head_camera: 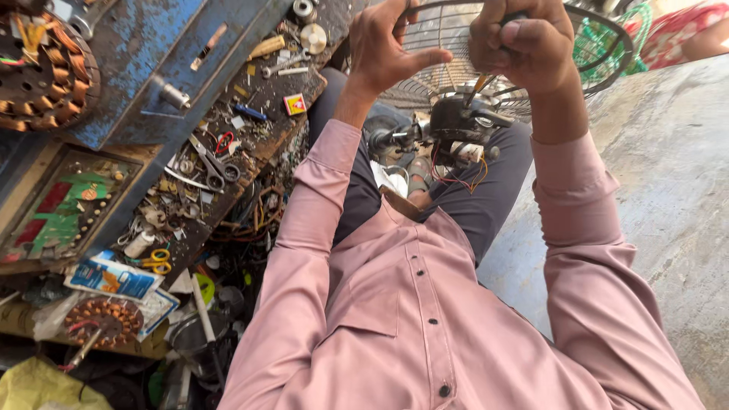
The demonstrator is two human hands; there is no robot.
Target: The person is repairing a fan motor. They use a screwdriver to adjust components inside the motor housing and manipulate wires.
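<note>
Pink shirt (425,319) nearest; cluttered workbench (228,152) beside, perhaps concrete floor (668,175).

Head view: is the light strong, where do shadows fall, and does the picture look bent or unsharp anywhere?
Head view: bright daylight on the concrete floor and pink shirt; the cluttered bench at the side lies in duller shade; the wide lens bends the edges and the scene looks tilted; the left hand, right hand and fan motor are fairly sharp.
</note>
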